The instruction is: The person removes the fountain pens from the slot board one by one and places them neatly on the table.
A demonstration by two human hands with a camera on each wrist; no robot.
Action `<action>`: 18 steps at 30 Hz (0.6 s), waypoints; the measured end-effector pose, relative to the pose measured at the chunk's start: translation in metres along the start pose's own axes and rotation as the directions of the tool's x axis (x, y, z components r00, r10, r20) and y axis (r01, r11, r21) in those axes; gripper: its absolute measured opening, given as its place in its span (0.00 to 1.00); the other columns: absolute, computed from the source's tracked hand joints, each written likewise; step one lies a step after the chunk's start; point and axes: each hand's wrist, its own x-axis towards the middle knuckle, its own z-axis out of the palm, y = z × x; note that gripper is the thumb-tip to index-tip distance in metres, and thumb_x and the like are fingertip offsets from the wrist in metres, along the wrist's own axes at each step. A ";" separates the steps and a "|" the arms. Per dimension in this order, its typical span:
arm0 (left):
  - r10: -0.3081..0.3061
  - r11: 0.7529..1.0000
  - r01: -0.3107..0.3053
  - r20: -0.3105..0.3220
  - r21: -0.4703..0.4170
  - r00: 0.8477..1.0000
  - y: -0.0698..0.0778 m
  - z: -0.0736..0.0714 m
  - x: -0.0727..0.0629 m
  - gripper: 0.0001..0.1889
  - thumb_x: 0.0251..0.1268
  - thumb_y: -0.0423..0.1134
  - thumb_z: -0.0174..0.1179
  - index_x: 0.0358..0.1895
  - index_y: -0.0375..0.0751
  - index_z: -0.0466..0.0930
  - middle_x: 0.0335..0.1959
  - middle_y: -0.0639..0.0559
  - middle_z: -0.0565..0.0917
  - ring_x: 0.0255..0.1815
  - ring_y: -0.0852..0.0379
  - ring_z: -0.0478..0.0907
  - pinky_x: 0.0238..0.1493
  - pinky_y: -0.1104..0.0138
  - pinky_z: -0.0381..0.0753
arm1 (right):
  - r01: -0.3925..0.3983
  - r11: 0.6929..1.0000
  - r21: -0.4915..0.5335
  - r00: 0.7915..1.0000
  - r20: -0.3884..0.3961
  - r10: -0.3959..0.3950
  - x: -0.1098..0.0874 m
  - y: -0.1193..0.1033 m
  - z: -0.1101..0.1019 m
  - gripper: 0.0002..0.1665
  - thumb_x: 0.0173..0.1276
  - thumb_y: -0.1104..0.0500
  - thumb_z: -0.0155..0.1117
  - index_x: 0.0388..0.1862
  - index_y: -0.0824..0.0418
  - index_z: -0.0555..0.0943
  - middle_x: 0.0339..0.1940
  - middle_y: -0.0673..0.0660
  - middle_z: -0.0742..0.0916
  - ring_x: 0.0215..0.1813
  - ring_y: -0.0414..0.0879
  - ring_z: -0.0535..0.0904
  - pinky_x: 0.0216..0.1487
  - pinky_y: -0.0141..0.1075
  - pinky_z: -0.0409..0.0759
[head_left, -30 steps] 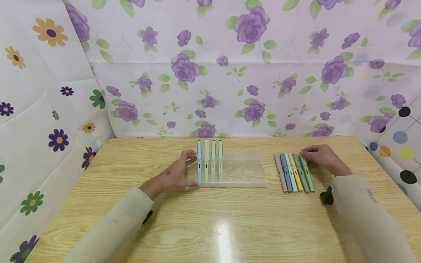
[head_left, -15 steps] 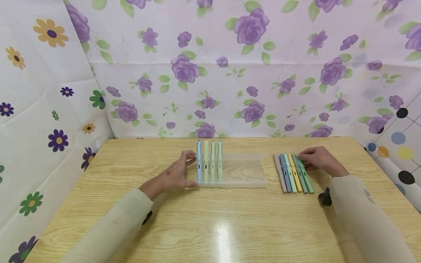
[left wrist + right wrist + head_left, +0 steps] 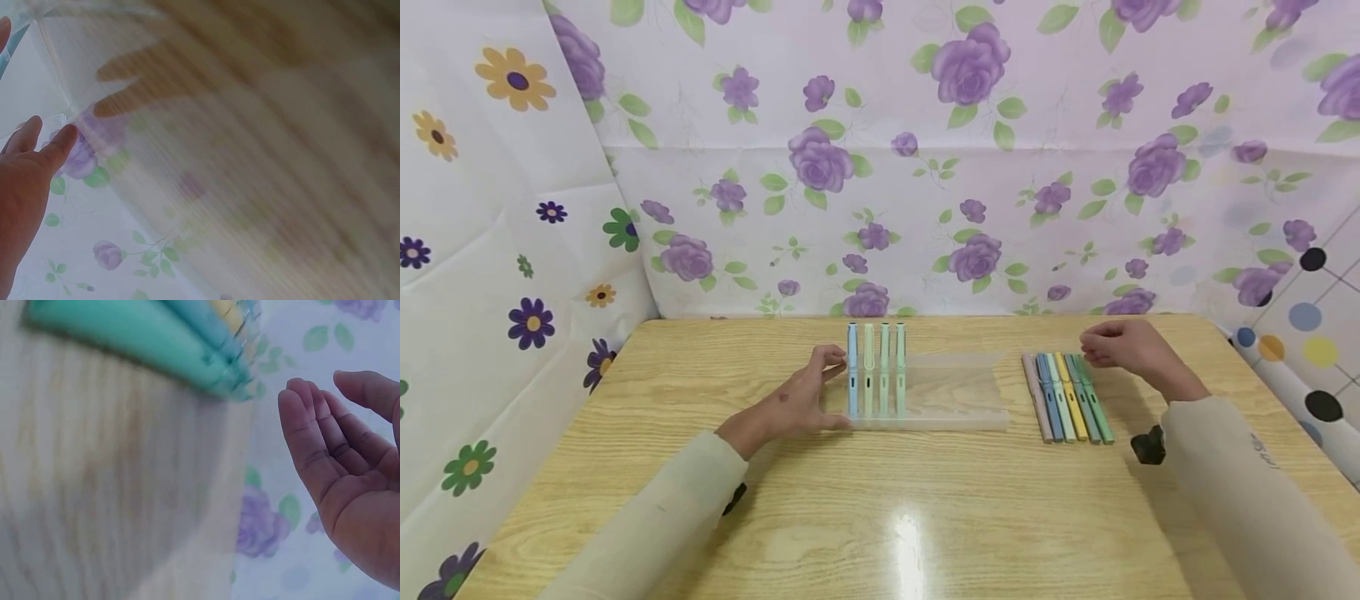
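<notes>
In the head view, a clear plastic pen tray [image 3: 955, 421] stands on the table with a blue pen [image 3: 853, 367], a pale yellow pen [image 3: 869, 367] and two light green pens [image 3: 884, 367] upright in its left part. My left hand [image 3: 797, 400] holds the tray's left end, thumb at the front lip and fingers further back; in the left wrist view its fingers [image 3: 59, 147] touch the clear edge. On the right lies a row of several pens, the green pen [image 3: 1096, 404] outermost. Just above its upper end, my right hand [image 3: 1123, 346] is apart from the pens, fingers gently bent, holding nothing.
Beside the green pen lie a yellow pen [image 3: 1072, 400], a mauve pen [image 3: 1037, 404] and other coloured pens. The wooden table [image 3: 820, 517] ends at a flower-patterned cloth backdrop [image 3: 880, 167]. A dark wrist device [image 3: 1148, 446] sits below the right sleeve.
My right hand has drawn back from the top of the green pen, up and slightly right. The green pen lies closer against its neighbour. My left hand stays at the tray.
</notes>
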 end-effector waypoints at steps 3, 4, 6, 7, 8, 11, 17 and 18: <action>-0.003 1.000 0.003 -0.004 0.009 1.000 0.000 0.000 -0.001 0.51 0.51 0.34 0.78 0.69 0.42 0.46 0.72 0.35 0.60 0.76 0.43 0.59 0.73 0.51 0.61 | 0.012 1.000 -0.002 1.000 0.004 -0.012 -0.002 -0.012 0.004 0.33 0.78 0.49 0.57 0.65 0.77 0.70 0.54 0.71 0.83 0.52 0.59 0.84 0.53 0.44 0.84; -0.003 1.000 0.003 -0.005 0.009 1.000 0.000 0.000 -0.001 0.51 0.51 0.34 0.78 0.69 0.42 0.46 0.72 0.35 0.60 0.76 0.43 0.59 0.73 0.51 0.61 | 0.015 1.000 -0.003 1.000 0.006 -0.015 -0.002 -0.016 0.005 0.34 0.78 0.48 0.57 0.66 0.77 0.70 0.54 0.71 0.83 0.54 0.59 0.83 0.54 0.45 0.83; 0.000 1.000 0.000 -0.006 0.012 1.000 0.000 0.000 -0.001 0.50 0.52 0.34 0.78 0.69 0.41 0.46 0.71 0.34 0.60 0.76 0.43 0.60 0.73 0.50 0.61 | 0.023 1.000 -0.006 1.000 0.013 -0.022 -0.003 -0.024 0.009 0.34 0.78 0.47 0.57 0.66 0.75 0.70 0.56 0.70 0.83 0.55 0.60 0.83 0.56 0.47 0.82; -0.002 1.000 0.002 -0.005 0.011 1.000 0.001 0.000 -0.001 0.50 0.52 0.35 0.78 0.69 0.41 0.47 0.71 0.34 0.60 0.76 0.43 0.60 0.73 0.50 0.61 | 0.029 1.000 -0.006 0.999 0.014 -0.029 -0.003 -0.028 0.010 0.34 0.77 0.46 0.57 0.66 0.74 0.71 0.56 0.70 0.83 0.55 0.59 0.83 0.57 0.47 0.82; -0.002 1.000 0.002 -0.005 0.011 1.000 0.001 0.000 -0.002 0.50 0.52 0.35 0.78 0.69 0.40 0.47 0.71 0.34 0.60 0.76 0.43 0.60 0.73 0.50 0.61 | 0.036 0.999 -0.003 0.999 0.016 -0.036 -0.003 -0.032 0.012 0.34 0.77 0.46 0.58 0.66 0.74 0.71 0.56 0.69 0.83 0.55 0.59 0.83 0.57 0.48 0.81; 0.004 1.000 -0.004 -0.003 0.005 1.000 0.001 0.000 -0.002 0.50 0.52 0.34 0.78 0.69 0.38 0.47 0.71 0.33 0.60 0.75 0.41 0.60 0.72 0.48 0.61 | 0.071 0.997 0.033 0.997 0.020 -0.072 -0.005 -0.045 0.019 0.33 0.77 0.47 0.59 0.65 0.73 0.72 0.55 0.69 0.83 0.52 0.54 0.85 0.56 0.46 0.82; 0.009 1.000 -0.009 -0.013 0.005 1.000 0.002 0.001 -0.002 0.50 0.51 0.33 0.78 0.69 0.40 0.47 0.71 0.33 0.61 0.75 0.42 0.60 0.72 0.49 0.61 | 0.130 0.988 0.088 0.991 0.007 -0.131 -0.006 -0.069 0.035 0.29 0.76 0.50 0.60 0.63 0.73 0.75 0.53 0.68 0.85 0.43 0.39 0.86 0.53 0.42 0.84; 0.011 1.000 -0.011 -0.012 0.006 1.000 0.002 0.001 -0.001 0.50 0.51 0.34 0.78 0.69 0.40 0.47 0.71 0.33 0.61 0.75 0.42 0.60 0.72 0.49 0.61 | 0.140 0.986 0.093 0.990 0.003 -0.141 -0.005 -0.072 0.038 0.29 0.76 0.50 0.61 0.62 0.73 0.75 0.52 0.67 0.85 0.43 0.38 0.86 0.53 0.42 0.84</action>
